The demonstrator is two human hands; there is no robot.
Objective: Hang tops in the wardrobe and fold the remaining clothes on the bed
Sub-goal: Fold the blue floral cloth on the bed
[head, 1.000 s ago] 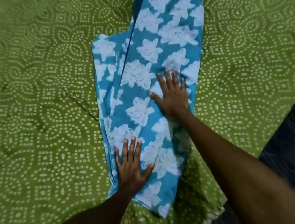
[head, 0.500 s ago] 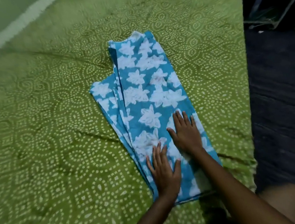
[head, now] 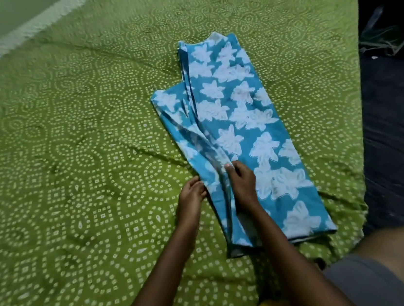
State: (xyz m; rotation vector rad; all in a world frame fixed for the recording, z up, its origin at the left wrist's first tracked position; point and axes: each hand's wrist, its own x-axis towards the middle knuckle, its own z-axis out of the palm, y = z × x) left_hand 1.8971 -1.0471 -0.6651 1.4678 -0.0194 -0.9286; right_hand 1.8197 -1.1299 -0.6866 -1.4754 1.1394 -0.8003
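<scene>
Fingers of the left hand (head: pixel 190 197) and right hand (head: pixel 242 186) pinch raised folds along the left side of the blue garment (head: pixel 249 131) with white flowers, lying folded lengthwise near the right edge of the green bed (head: pixel 75 168).

One head-worn camera looked forward and down from close above the bed (head: pixel 70 169), wide-angled, with the bed's far edge near the frame's top.
</scene>
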